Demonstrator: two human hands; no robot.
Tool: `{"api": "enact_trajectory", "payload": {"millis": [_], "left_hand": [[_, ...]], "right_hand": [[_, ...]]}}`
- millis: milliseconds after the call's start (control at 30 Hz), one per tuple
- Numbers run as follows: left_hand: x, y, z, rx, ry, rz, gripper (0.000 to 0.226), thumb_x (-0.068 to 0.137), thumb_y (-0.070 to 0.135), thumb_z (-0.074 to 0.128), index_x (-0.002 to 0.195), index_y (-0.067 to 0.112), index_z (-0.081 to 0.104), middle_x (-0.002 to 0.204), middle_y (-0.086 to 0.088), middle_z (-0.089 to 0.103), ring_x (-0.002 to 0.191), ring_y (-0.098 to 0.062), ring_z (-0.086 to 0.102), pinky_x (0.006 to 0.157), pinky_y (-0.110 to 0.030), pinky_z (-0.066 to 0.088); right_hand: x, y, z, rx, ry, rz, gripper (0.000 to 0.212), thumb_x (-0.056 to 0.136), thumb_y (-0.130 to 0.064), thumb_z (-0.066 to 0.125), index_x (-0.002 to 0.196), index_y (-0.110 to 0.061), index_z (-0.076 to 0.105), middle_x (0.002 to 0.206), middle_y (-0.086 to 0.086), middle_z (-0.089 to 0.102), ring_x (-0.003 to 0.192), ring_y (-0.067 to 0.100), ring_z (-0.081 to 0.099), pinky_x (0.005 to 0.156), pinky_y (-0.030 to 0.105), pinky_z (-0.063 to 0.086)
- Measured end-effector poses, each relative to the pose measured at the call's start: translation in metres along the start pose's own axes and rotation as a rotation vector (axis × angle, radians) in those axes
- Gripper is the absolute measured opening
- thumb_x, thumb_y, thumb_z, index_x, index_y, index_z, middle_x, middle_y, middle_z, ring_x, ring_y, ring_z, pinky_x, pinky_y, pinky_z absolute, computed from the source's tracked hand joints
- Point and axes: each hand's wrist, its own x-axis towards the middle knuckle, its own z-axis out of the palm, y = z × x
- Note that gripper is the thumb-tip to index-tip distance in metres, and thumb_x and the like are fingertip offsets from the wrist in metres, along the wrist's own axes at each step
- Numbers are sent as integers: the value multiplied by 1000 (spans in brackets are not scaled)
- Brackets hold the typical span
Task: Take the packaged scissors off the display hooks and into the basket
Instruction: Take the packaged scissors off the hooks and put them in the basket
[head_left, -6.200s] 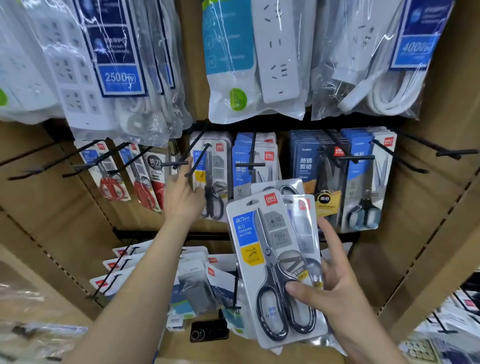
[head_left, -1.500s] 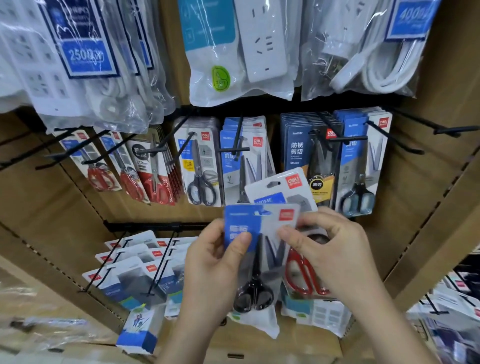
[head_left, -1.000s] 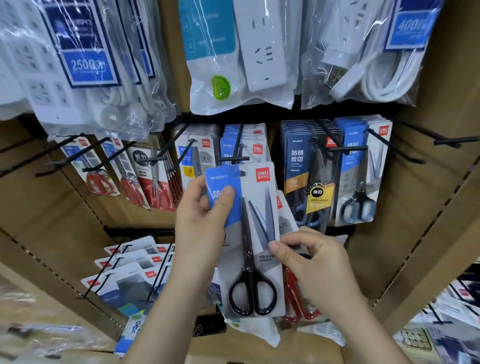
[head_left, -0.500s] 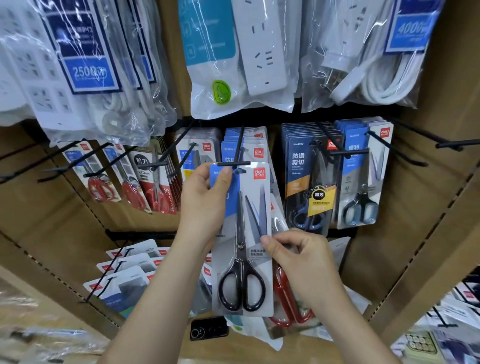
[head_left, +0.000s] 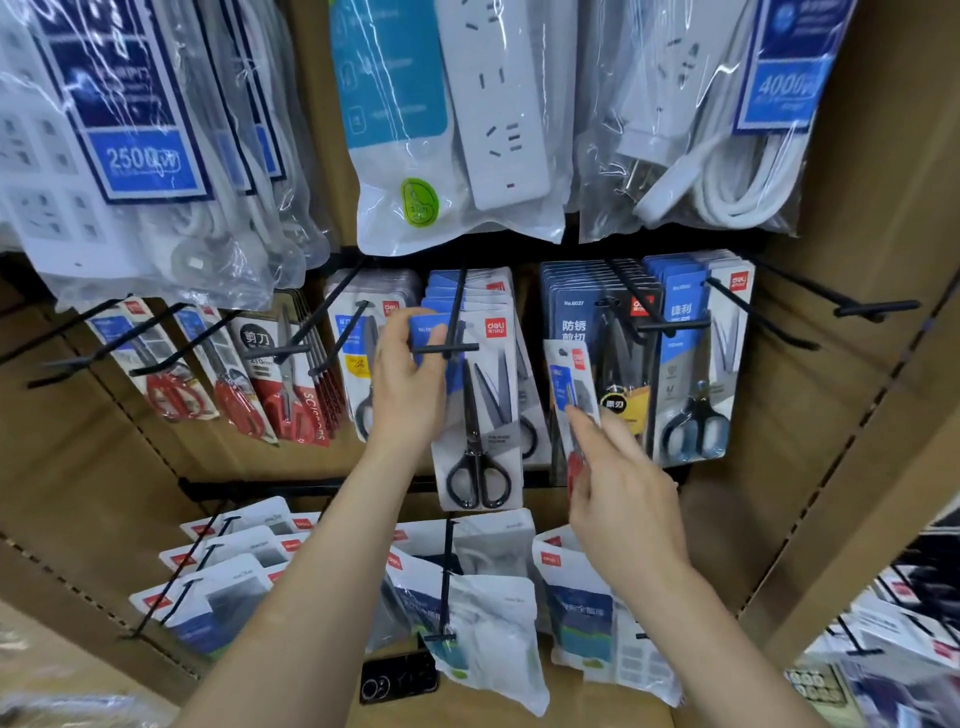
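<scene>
My left hand (head_left: 408, 379) pinches the top left corner of a black-handled scissors pack (head_left: 480, 415) that hangs on the middle black hook (head_left: 451, 347), in front of a stack of like packs. My right hand (head_left: 618, 488) holds a red-handled scissors pack (head_left: 569, 384) upright and edge-on, just right of that hook. More scissors packs hang to the left, red-handled ones (head_left: 176, 374), and to the right, dark blue ones (head_left: 691, 358). No basket is in view.
Bagged white power strips (head_left: 452, 124) hang on the row above. Pouches (head_left: 483, 597) hang on lower hooks. Bare hooks (head_left: 841, 306) stick out at the right. Cardboard walls close in both sides. A dark phone (head_left: 397, 680) lies on the bottom shelf.
My left hand raised the black-handled pack from in front of me up onto the middle hook. My right hand let go of it and moved right with the red-handled pack.
</scene>
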Motion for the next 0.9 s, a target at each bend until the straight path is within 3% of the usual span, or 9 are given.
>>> {"api": "enact_trajectory", "payload": {"millis": [67, 133, 267, 400, 500, 567, 667, 800, 900], "left_hand": [[-10, -3, -7, 51, -63, -27, 37, 86, 39, 70, 114, 50, 48, 124, 5, 58, 111, -24, 58, 96, -48, 50], [-19, -12, -11, 98, -182, -95, 67, 79, 36, 81, 131, 47, 40, 133, 6, 56, 120, -15, 55, 103, -36, 45], [-22, -35, -6, -10, -333, -205, 78, 77, 19, 84, 129, 43, 31, 116, 22, 61, 100, 12, 61, 90, -14, 49], [-18, -42, -1, -26, -366, -205, 77, 73, 23, 86, 133, 35, 40, 120, 11, 66, 105, 1, 65, 95, -26, 54], [-16, -45, -6, 49, -350, -170, 92, 56, 56, 90, 132, 45, 40, 133, 5, 59, 120, -12, 60, 102, -37, 50], [-11, -43, -10, 65, -369, -138, 107, 50, 64, 88, 139, 41, 34, 136, 5, 56, 123, -10, 57, 104, -37, 48], [5, -39, -8, 48, -432, -107, 104, 54, 55, 89, 141, 27, 38, 132, 5, 61, 120, -8, 59, 104, -33, 47], [22, -43, -5, 71, -464, -125, 89, 57, 57, 92, 132, 28, 54, 129, 1, 65, 120, -18, 62, 103, -48, 49], [14, -36, -12, 48, -458, -178, 70, 62, 48, 90, 121, 32, 57, 115, 13, 70, 106, -7, 67, 93, -31, 54]], "right_hand": [[6, 1, 5, -24, -51, 1, 69, 88, 1, 57, 150, -22, 39, 150, -6, 41, 95, 27, 66, 75, 40, 58], [14, 1, 8, -16, -74, 30, 74, 88, 2, 57, 153, -25, 32, 158, -7, 31, 102, 26, 65, 79, 38, 56], [32, -2, 13, 5, -103, 95, 81, 90, 3, 55, 156, -27, 20, 164, -8, 15, 122, 23, 56, 91, 36, 52], [34, -9, 18, 87, -193, 22, 80, 91, 6, 51, 156, -27, 19, 166, -8, 10, 131, 22, 50, 100, 34, 47], [28, -7, 20, 146, -236, 33, 76, 93, 6, 47, 156, -26, 21, 165, -6, 16, 135, 22, 46, 103, 32, 43], [25, -5, 20, 130, -244, 50, 74, 94, 4, 47, 156, -26, 20, 164, -6, 18, 136, 21, 45, 104, 32, 44], [21, -6, 23, 139, -223, 27, 66, 98, -6, 46, 156, -25, 20, 164, -8, 15, 130, 22, 51, 98, 34, 49], [22, -7, 21, 209, -201, 16, 57, 104, -37, 38, 157, -25, 19, 164, -10, 11, 133, 16, 45, 98, 36, 47], [30, -2, 19, 208, -203, -32, 68, 99, -47, 44, 157, -28, 14, 163, -14, 8, 139, 12, 35, 99, 35, 46]]}}
